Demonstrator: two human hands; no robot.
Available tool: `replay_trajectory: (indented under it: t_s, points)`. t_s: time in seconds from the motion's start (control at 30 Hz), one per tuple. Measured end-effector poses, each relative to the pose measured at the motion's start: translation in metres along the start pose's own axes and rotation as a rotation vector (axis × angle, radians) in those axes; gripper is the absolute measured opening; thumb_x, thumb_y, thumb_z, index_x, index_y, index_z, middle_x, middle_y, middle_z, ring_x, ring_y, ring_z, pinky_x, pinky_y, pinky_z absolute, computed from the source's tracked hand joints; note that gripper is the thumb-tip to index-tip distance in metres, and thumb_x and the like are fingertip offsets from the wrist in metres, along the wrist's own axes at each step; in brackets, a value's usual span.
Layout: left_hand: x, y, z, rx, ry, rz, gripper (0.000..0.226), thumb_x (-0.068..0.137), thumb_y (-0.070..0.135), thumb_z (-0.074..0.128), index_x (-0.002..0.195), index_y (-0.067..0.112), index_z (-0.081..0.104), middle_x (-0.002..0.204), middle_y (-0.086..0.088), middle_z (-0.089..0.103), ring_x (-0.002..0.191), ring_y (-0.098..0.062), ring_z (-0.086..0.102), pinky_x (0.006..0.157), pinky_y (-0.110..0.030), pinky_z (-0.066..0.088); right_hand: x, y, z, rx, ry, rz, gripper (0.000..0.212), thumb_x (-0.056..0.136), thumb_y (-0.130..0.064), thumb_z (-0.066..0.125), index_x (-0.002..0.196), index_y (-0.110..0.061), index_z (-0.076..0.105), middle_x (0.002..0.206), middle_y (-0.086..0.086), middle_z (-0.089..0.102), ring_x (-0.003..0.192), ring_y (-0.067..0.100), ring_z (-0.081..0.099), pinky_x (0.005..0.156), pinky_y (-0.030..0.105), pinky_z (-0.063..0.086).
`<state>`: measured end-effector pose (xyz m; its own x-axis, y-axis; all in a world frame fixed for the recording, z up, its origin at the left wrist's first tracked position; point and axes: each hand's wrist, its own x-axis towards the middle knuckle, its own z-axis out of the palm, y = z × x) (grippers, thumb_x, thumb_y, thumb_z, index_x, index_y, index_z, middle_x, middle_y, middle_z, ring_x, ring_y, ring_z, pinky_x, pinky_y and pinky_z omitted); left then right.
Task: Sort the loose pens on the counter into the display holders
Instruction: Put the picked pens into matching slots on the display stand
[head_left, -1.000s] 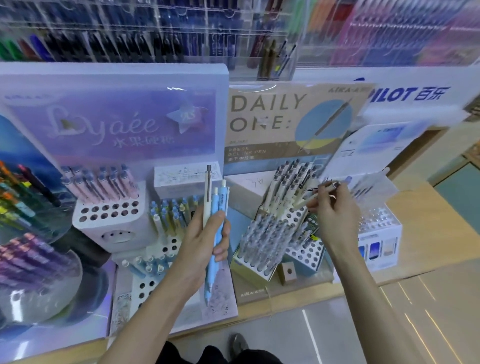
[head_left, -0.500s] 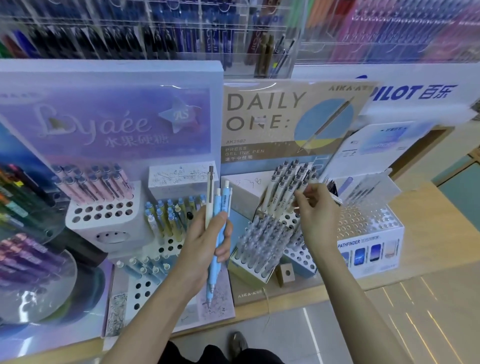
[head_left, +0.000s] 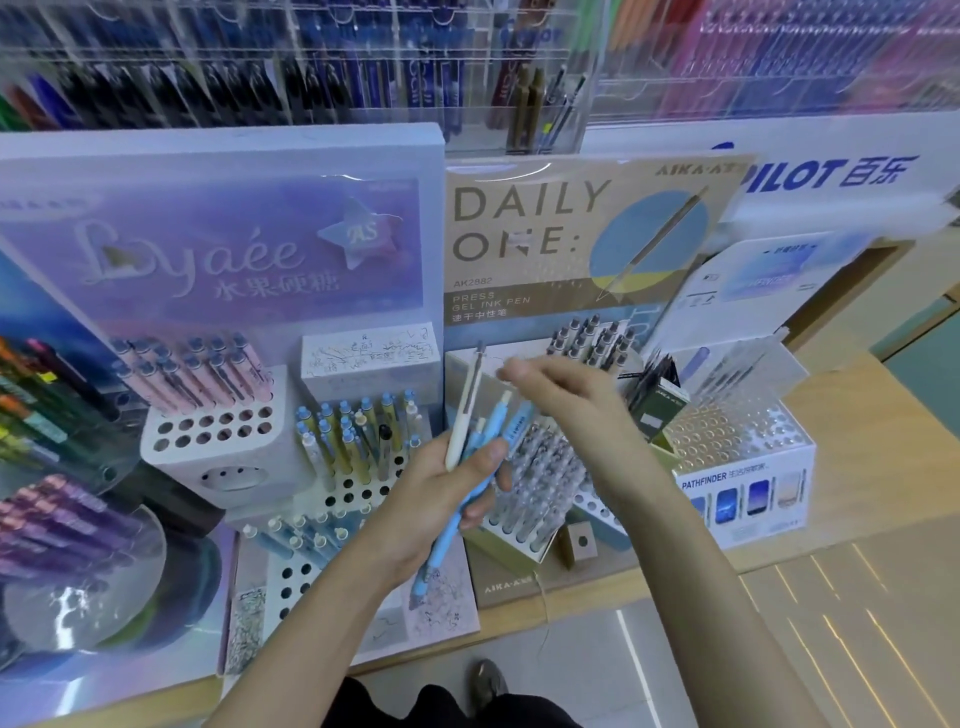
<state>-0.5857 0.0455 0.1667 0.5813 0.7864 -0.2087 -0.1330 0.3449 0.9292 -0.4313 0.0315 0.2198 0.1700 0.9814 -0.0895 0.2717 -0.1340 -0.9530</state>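
Display holders (head_left: 218, 441) crowd the counter (head_left: 857, 415); left grip (head_left: 441, 499) clutches several pens (head_left: 466, 410). Right grip (head_left: 566, 395), blurred, seems empty, fingers straight.

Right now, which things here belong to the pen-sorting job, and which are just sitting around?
Part of the job: left hand, gripping the cream pen and blue pens; right hand, near their tops; blue-and-yellow pen holder; grey pen holder.
Just there: DAILY ONE sign; Pathfinder box; scribble pad; wall racks behind.
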Motion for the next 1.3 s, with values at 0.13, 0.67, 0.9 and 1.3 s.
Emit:
replay_trajectory:
  t_s: [0.13, 0.67, 0.9, 1.3]
  points:
    - [0.001, 0.000, 0.008, 0.034, -0.040, -0.049, 0.031, 0.077, 0.035, 0.062, 0.088, 0.008, 0.052, 0.068, -0.003, 0.064, 0.043, -0.010, 0.038, 0.042, -0.020, 0.033, 0.005, -0.013, 0.009, 0.087, -0.139, 0.045, 0.040, 0.090, -0.024, 0.064, 0.065, 0.002, 0.046, 0.088, 0.043, 0.048, 0.065, 0.032, 0.041, 0.060, 0.043, 0.033]
    - [0.006, -0.012, 0.009, 0.067, 0.103, -0.046, 0.026, 0.086, 0.032, 0.054, 0.094, 0.007, 0.054, 0.067, 0.005, 0.060, 0.044, -0.007, 0.037, 0.041, -0.018, 0.033, 0.008, 0.037, -0.054, -0.040, 0.682, -0.195, 0.039, 0.088, -0.033, 0.067, 0.068, -0.006, 0.048, 0.056, 0.009, 0.059, 0.051, 0.020, 0.059, 0.048, 0.028, 0.047]
    - [0.001, -0.012, 0.007, 0.025, 0.174, -0.029, 0.032, 0.080, 0.035, 0.056, 0.093, 0.006, 0.054, 0.063, 0.006, 0.059, 0.043, -0.007, 0.036, 0.041, -0.018, 0.032, 0.011, 0.081, -0.032, -0.162, 0.648, -0.140, 0.039, 0.090, -0.027, 0.065, 0.066, -0.002, 0.046, 0.064, 0.020, 0.058, 0.065, 0.037, 0.060, 0.059, 0.045, 0.049]
    - [-0.003, -0.012, 0.005, -0.015, 0.205, -0.011, 0.027, 0.081, 0.033, 0.056, 0.087, 0.007, 0.053, 0.063, 0.004, 0.060, 0.041, -0.007, 0.035, 0.040, -0.018, 0.032, 0.016, 0.087, -0.013, -0.235, 0.630, -0.013, 0.008, 0.091, -0.014, 0.063, 0.094, -0.016, 0.056, 0.085, -0.003, 0.062, 0.078, 0.013, 0.063, 0.066, 0.028, 0.049]
